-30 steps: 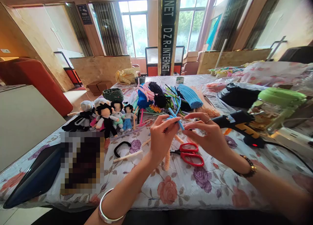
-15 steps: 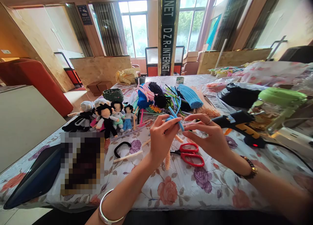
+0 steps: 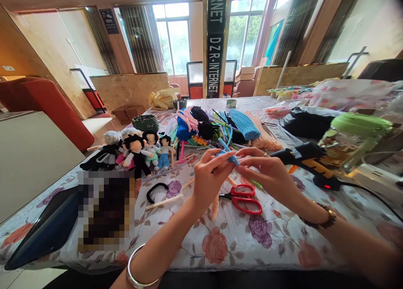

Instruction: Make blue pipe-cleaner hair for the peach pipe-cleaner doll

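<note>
My left hand (image 3: 209, 171) pinches a light blue pipe cleaner (image 3: 224, 144) whose free end sticks up past the fingertips. Thumb and fingers of my right hand (image 3: 266, 169) close on its lower end, touching the left fingertips. More blue fuzzy material is partly hidden inside the left hand. Peach fuzzy strands (image 3: 215, 207) show below the hands; whether they join the held piece I cannot tell. Red-handled scissors (image 3: 247, 205) lie on the flowered cloth under the right hand. A black pipe cleaner (image 3: 151, 189) and a pale one (image 3: 165, 201) lie to the left.
Several fuzzy dolls (image 3: 136, 148) sit at the left, before a dark green basket (image 3: 145, 123). Pipe cleaner bundles (image 3: 244, 124) lie behind the hands. A glue gun (image 3: 307, 157) with a lit red light and cord stands right, near a green-topped container (image 3: 362, 123).
My right fingers have moved in to the left hand and closed on the lower end of the blue pipe cleaner. Its upright end has shifted slightly right.
</note>
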A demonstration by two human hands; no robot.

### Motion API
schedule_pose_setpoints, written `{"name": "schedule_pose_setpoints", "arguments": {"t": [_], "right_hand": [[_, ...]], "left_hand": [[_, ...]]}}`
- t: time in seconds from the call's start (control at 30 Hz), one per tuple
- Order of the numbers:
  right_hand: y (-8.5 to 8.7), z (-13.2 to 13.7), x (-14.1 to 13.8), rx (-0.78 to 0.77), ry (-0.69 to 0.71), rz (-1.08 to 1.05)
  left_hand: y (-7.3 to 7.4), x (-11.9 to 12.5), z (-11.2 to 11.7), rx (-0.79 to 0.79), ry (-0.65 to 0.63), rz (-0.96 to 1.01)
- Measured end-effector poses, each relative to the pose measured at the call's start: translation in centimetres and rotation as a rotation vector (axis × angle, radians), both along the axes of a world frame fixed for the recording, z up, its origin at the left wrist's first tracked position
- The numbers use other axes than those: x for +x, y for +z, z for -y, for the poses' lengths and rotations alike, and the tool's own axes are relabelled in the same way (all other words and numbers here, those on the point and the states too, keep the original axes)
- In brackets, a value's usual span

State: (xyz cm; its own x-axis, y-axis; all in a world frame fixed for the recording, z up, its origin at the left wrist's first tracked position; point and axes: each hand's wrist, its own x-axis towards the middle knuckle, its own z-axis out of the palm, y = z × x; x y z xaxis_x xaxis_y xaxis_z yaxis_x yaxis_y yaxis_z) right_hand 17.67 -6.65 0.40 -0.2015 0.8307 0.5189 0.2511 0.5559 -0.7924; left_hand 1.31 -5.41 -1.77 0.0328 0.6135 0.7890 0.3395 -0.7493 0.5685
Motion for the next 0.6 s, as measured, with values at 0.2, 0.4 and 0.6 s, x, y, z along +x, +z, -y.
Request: {"name": "schedule_pose_setpoints", "arguments": {"t": [0.2,0.4,0.6], "right_hand": [[0.59,0.0,-0.09,-0.208,0.035,-0.228],[0.18,-0.43,0.16,-0.343,0.059,-0.324],[0.31,-0.34,0.18,-0.366,0.117,-0.285]], "left_hand": [[0.26,0.12,0.26,-0.177,0.008,0.032],[0.41,0.14,0.37,-0.321,-0.03,0.084],[0.41,0.14,0.37,-0.213,-0.188,-0.049]]}}
